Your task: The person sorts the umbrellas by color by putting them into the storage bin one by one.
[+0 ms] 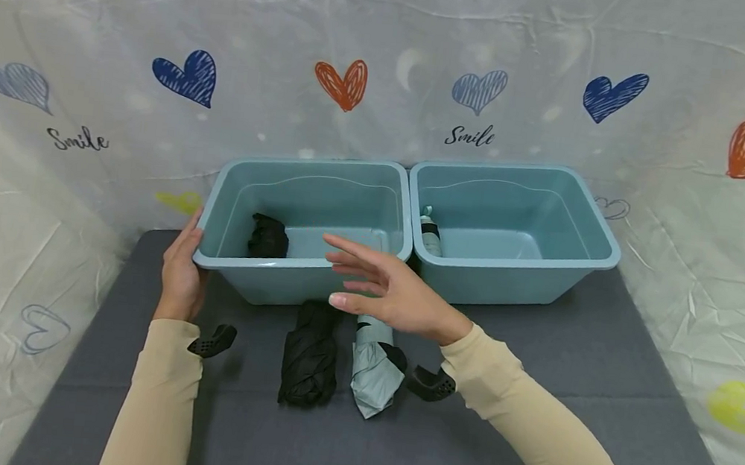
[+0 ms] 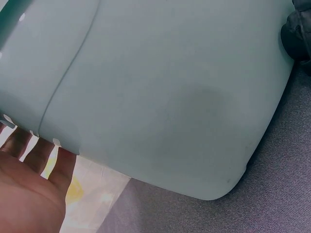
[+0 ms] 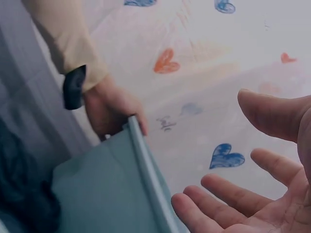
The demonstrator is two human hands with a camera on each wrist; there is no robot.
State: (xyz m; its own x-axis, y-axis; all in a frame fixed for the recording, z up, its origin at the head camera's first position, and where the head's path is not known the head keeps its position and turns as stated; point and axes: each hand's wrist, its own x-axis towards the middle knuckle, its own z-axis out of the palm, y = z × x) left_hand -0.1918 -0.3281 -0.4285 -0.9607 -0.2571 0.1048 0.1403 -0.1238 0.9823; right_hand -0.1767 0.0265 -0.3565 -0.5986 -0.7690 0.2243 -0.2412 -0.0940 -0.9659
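Observation:
My left hand (image 1: pixel 182 278) grips the left end of a pale blue-green plastic bin (image 1: pixel 273 283) at its rim. In the left wrist view, the fingers (image 2: pixel 62 170) meet the bin's end wall. My right hand (image 1: pixel 394 291) hovers near the bin's front rim, fingers spread and holding nothing. A bundled black folding umbrella (image 1: pixel 269 237) is inside this bin at the left. On the table before it lie another folded black umbrella (image 1: pixel 309 365) and a pale blue-green folded umbrella (image 1: pixel 375 379), the latter partly below my right hand.
A matching second bin (image 1: pixel 516 284) stands against the first one's right side, with a pale green folded umbrella (image 1: pixel 431 234) at its left end. Both stand on a grey cloth-covered table (image 1: pixel 459 450). A white curtain (image 1: pixel 392 32) with printed hearts hangs behind.

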